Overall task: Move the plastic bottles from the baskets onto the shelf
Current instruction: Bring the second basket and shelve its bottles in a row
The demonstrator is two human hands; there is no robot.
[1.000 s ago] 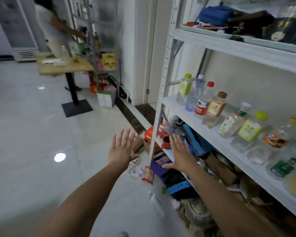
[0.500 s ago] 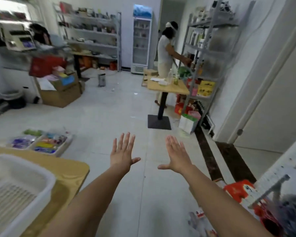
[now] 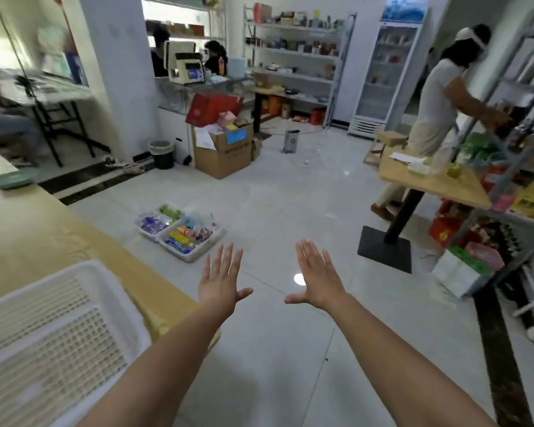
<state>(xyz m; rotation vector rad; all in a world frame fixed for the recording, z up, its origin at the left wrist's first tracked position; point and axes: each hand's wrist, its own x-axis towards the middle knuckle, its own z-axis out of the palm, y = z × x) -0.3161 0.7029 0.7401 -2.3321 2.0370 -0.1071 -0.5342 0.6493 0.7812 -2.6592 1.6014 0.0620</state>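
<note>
Both hands are held out over the tiled floor, apart from each other. The left hand (image 3: pixel 221 283) and right hand (image 3: pixel 316 278) are flat with fingers straight and spread, holding nothing. A white basket (image 3: pixel 84 268) of perforated plastic sits on the yellow wood-grain counter (image 3: pixel 43 235) at lower left, cut off by the frame edge, with only its latticed bottom showing. Two white floor baskets (image 3: pixel 195 257) stand side by side beyond the left hand, their long sides running away to the upper right. The colourful contents (image 3: pixel 182 234) lie flat across them, too small and blurred to confirm as bottles or to tell which way any caps point. A grey metal shelf (image 3: pixel 503 167) at right is blurred and cut off by the frame edge.
</note>
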